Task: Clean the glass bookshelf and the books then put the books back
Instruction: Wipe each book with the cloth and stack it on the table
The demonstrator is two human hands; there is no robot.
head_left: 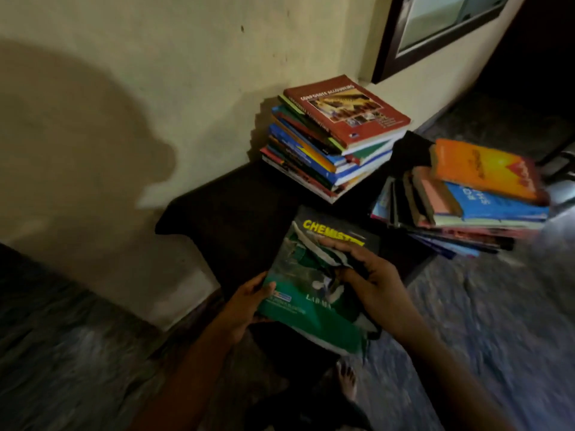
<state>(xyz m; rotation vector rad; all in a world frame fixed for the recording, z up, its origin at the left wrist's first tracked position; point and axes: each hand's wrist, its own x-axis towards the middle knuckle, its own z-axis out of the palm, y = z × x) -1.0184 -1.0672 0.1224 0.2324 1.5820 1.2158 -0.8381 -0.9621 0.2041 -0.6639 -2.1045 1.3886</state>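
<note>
A green and black chemistry book [298, 284] is held in front of me, above a dark low table [227, 209]. My left hand [245, 303] grips its lower left edge, thumb on the cover. My right hand [370, 278] holds a green and white cloth [314, 253] against the cover. A tall stack of books [333, 135] topped by a red accounting book stands at the table's back by the wall. A second, fanned-out stack [463, 200] with an orange book on top lies to the right. The glass bookshelf is not in view.
A cream wall [155, 88] runs behind the table, with a dark-framed window [435, 29] at the upper right. Grey patterned floor [485, 321] spreads to the right and left. My bare foot [347, 377] shows below the book.
</note>
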